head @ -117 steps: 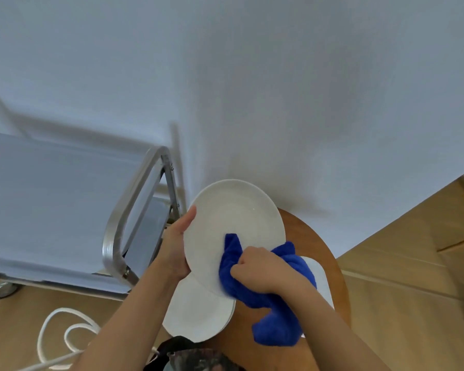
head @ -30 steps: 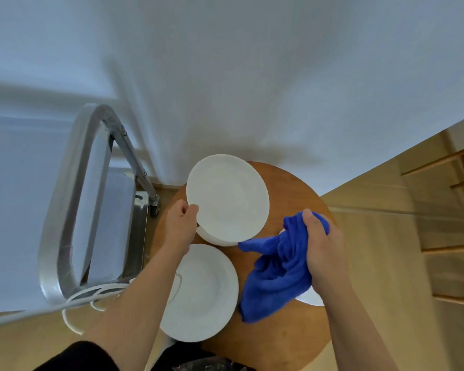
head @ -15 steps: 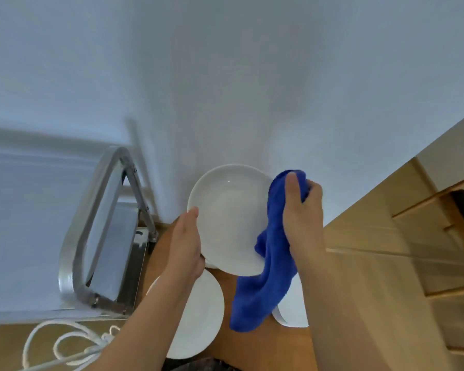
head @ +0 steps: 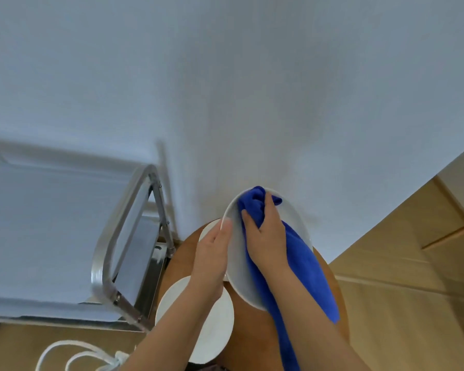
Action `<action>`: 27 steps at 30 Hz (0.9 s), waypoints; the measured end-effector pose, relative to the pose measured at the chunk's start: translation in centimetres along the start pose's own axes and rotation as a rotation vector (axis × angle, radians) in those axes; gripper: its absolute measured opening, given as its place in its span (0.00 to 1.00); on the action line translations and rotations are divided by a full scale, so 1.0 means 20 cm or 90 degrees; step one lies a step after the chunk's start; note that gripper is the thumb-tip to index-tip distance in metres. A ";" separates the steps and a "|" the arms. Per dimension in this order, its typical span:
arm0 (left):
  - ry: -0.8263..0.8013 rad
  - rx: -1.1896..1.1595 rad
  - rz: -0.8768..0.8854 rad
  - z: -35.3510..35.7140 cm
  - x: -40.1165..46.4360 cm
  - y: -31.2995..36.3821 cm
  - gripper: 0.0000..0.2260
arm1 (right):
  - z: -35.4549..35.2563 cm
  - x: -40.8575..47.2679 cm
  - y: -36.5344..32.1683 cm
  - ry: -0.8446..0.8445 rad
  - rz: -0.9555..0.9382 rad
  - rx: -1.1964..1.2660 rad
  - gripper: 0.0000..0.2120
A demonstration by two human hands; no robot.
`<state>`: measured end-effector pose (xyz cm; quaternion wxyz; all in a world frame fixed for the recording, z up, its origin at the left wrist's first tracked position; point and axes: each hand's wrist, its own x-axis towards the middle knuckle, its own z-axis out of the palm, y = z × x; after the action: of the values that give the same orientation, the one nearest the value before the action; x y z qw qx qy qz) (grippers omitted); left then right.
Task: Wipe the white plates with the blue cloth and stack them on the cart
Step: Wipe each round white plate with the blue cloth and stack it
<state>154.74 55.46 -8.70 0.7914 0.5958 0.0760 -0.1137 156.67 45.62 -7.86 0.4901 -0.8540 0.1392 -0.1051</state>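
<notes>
Gripping the blue cloth [head: 255, 207] bunched in curled fingers, the right hand [head: 265, 236] presses it onto a tilted white plate [head: 236, 266] that the left hand [head: 213, 253] holds by its rim above the round wooden table [head: 255, 333]

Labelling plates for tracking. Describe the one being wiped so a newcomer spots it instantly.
Find the round wooden table beside the metal cart. Above it, the left hand holds a white plate tilted by its rim while the right hand presses the blue cloth onto it. The other plates lie flat.
</notes>
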 end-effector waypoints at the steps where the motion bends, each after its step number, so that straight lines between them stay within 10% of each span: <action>1: 0.000 -0.015 -0.001 -0.01 0.00 0.01 0.13 | 0.02 -0.02 -0.03 -0.021 -0.011 0.022 0.27; 12: 0.042 -0.163 -0.045 -0.08 0.01 0.14 0.21 | -0.01 -0.26 -0.10 -0.178 -0.122 0.122 0.08; 22: 0.022 -0.184 -0.096 -0.14 0.05 0.14 0.30 | -0.30 -0.27 -0.02 -0.350 -0.171 -0.216 0.05; 27: -0.017 -0.202 -0.119 -0.15 0.04 0.12 0.27 | -0.45 -0.14 -0.09 -0.034 -0.125 0.023 0.10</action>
<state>156.12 58.97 -7.57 0.8623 0.4524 0.1378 -0.1811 151.44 40.26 -1.92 0.4962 -0.8571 0.0402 -0.1324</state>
